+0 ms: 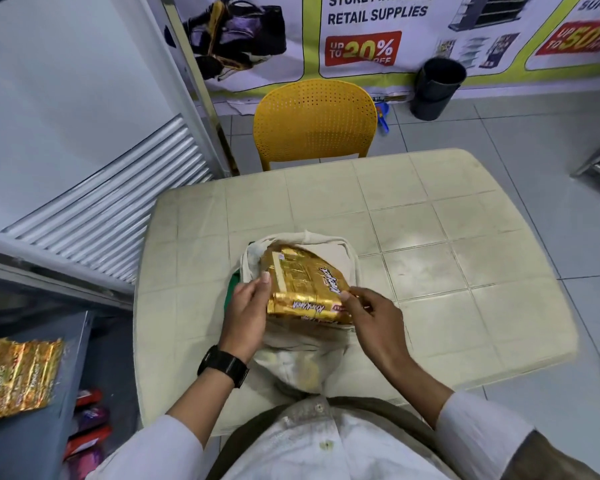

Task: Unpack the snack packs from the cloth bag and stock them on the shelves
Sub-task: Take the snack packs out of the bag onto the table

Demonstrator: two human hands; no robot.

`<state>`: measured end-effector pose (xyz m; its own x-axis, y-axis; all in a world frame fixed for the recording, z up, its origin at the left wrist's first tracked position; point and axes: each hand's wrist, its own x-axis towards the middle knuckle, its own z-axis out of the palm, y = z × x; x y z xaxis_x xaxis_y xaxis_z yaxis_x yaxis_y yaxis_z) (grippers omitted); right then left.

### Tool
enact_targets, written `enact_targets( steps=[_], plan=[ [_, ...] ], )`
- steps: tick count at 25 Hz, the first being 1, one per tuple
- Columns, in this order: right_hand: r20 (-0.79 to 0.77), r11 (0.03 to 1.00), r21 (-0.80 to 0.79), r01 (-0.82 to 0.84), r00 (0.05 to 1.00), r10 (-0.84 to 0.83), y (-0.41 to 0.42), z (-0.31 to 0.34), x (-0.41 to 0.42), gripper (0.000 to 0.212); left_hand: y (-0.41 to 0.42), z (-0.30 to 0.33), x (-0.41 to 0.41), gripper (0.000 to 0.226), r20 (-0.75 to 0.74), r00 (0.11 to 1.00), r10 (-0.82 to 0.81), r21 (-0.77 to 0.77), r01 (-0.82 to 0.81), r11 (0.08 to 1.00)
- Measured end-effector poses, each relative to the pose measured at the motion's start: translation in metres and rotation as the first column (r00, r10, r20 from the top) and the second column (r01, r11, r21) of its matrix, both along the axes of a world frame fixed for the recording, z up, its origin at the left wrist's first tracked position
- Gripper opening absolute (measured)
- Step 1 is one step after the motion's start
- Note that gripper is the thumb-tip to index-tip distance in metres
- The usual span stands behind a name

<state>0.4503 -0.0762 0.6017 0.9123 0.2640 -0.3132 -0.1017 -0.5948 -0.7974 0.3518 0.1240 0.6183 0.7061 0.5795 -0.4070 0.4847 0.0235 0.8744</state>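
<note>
Head view looked down on a cream tabletop (pixel 465 271) with a cloth bag (pixel 291 355) lying on its near edge, mouth facing away from the person. A bundle of gold snack packs (pixel 302 289) sat half out of the bag's opening, raised between the two hands. The left hand (pixel 246 306) gripped the bundle's left side, thumb laid along the top face and fingers curled underneath. The right hand (pixel 371 313) pinched the bundle's near right corner between thumb and fingertips, the rest of its fingers curled below. The bundle was thus held from both sides, just above the bag and touching its rim at the far end. A black watch (pixel 224 365) sat on the left wrist. To the left, lower down, a grey shelf (pixel 32 441) carried another gold snack pack (pixel 18 375), well apart from the hands. A yellow chair (pixel 314 123) stood at the tabletop's far side, with a dark bin (pixel 435 88) beside the wall behind it.
</note>
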Motion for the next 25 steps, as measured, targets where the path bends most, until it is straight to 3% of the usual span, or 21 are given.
enact_targets(
  steps=[4,7,10,14,16,19,21,23,25],
  plan=[
    [0.084,0.995,0.081,-0.059,0.995,0.053,0.009,0.026,0.002,0.034,0.013,0.034,0.014,0.076,0.091,0.993,0.077,0.056,-0.083,0.995],
    [-0.067,0.997,0.012,-0.07,0.995,0.071,0.021,0.018,0.018,0.061,0.028,0.027,0.036,0.09,-0.011,1.0,0.006,0.174,-0.004,0.985],
    [-0.214,0.996,-0.085,0.022,0.976,-0.04,0.032,-0.002,0.036,0.078,0.04,-0.004,0.053,0.093,-0.113,0.987,-0.112,0.171,0.13,0.977],
    [-0.415,0.977,-0.112,0.181,0.885,-0.211,0.03,-0.034,0.055,0.074,0.04,-0.033,0.037,0.069,-0.051,0.98,-0.194,0.068,0.197,0.978],
    [-0.49,0.96,-0.064,0.273,0.829,-0.269,0.025,-0.046,0.055,0.068,0.037,-0.044,0.029,0.058,-0.059,0.972,-0.228,0.11,0.234,0.966],
    [-0.656,0.9,0.067,0.431,0.698,-0.286,0.024,-0.051,0.037,0.045,0.039,-0.054,0.037,0.061,-0.178,0.922,-0.344,0.278,0.383,0.881],
    [-0.728,0.874,0.112,0.473,0.637,-0.252,0.029,-0.052,0.023,0.036,0.043,-0.058,0.05,0.071,-0.326,0.86,-0.392,0.405,0.501,0.765],
    [-0.778,0.858,0.144,0.493,0.592,-0.209,0.034,-0.048,0.017,0.032,0.041,-0.064,0.064,0.068,-0.489,0.772,-0.406,0.422,0.616,0.665],
    [-0.802,0.852,0.164,0.498,0.57,-0.179,0.035,-0.042,0.022,0.025,0.038,-0.061,0.077,0.062,-0.491,0.763,-0.42,0.368,0.619,0.694]
  ],
)
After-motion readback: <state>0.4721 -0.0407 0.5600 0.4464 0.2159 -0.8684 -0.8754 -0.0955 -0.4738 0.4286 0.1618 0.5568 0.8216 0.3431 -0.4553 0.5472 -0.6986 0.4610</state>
